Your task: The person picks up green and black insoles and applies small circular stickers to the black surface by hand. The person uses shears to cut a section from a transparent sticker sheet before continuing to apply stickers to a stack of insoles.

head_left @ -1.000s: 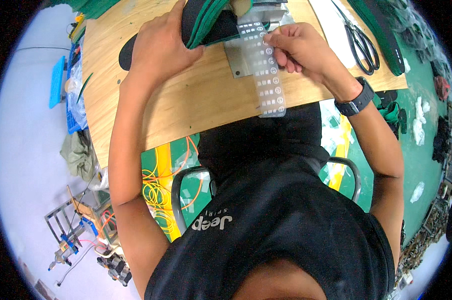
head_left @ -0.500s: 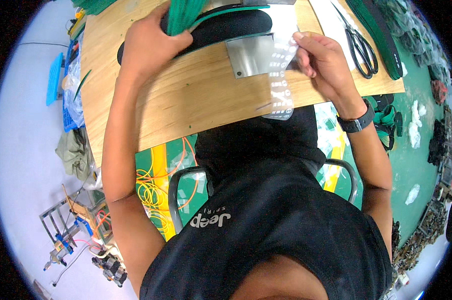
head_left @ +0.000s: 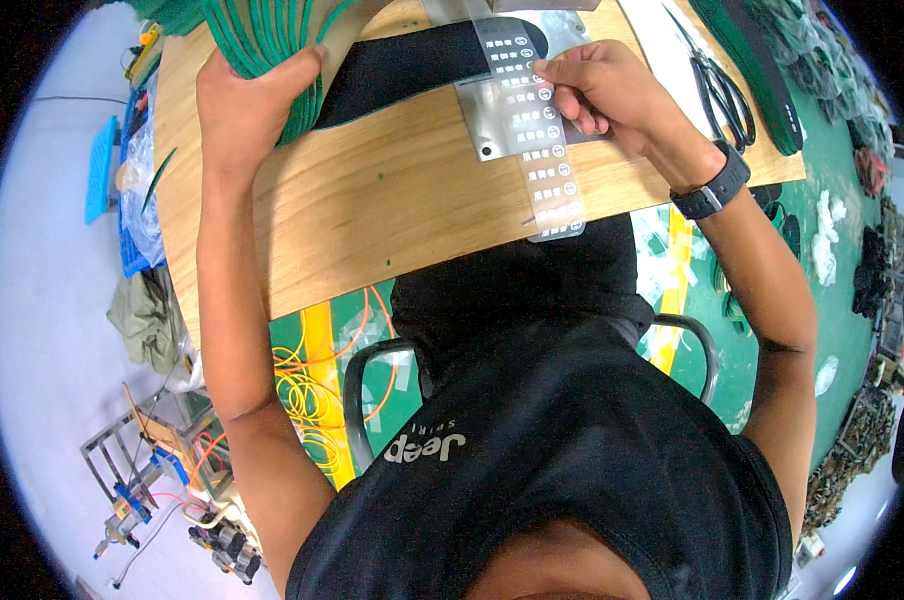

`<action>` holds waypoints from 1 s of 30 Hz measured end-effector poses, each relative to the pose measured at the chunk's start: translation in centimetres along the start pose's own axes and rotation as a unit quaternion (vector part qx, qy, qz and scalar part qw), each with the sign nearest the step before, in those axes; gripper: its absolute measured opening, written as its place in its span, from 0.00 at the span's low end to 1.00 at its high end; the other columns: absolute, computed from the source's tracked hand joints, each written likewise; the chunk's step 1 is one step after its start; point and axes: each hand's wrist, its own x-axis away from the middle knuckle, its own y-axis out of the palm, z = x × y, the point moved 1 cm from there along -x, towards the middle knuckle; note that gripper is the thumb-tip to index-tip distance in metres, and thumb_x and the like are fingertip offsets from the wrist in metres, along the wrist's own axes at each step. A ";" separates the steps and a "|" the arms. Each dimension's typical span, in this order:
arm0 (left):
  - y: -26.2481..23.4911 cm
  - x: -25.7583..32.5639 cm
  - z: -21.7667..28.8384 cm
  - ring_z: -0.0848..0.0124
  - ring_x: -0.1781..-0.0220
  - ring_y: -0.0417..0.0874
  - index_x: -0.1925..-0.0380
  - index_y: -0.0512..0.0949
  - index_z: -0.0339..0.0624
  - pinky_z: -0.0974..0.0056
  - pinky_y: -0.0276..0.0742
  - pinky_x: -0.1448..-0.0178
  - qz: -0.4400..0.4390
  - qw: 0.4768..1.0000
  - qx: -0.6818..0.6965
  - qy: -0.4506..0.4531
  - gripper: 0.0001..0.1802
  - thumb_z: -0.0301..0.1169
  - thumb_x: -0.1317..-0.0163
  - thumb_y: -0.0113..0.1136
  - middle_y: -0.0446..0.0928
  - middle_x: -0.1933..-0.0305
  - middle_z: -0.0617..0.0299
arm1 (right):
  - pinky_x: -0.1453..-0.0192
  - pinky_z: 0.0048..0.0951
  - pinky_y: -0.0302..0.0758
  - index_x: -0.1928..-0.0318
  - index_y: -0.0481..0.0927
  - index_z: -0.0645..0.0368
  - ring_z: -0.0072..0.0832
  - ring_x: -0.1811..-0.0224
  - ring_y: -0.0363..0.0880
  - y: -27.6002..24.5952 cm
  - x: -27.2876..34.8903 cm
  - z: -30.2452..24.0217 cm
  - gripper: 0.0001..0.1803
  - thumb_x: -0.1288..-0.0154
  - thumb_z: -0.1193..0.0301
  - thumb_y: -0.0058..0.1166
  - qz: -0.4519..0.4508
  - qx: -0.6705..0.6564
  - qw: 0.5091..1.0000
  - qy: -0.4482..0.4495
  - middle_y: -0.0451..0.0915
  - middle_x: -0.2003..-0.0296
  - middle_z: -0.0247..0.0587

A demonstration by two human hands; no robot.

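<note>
Positioning the printed strip (head_left: 548, 165), we judge, is the step in hand: we now have its upper part over the end of the black insole (head_left: 402, 65) on the surface (head_left: 392, 220). Our right hand (head_left: 607, 95) pinches the strip's edge. Compared with 0.5 s earlier, the strip's top and our left hand (head_left: 240, 108), gripping the green-edged stack (head_left: 272, 42), are farther left.

Green floor (head_left: 850, 340) with yellow stripes (head_left: 319, 328) shows beneath a wooden table (head_left: 372, 215) and metal-framed chair (head_left: 353, 400).
</note>
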 end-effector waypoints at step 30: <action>1.2 0.5 -0.4 0.78 0.68 0.77 0.63 0.79 0.35 0.70 0.74 0.59 -0.049 0.999 -0.015 0.007 0.18 0.33 0.54 0.67 0.80 0.68 0.63 | 0.87 0.18 0.60 0.78 0.77 0.61 0.17 0.89 0.68 -0.5 1.2 0.6 0.15 0.38 0.65 0.55 0.000 0.010 1.000 -0.024 0.73 0.87 0.32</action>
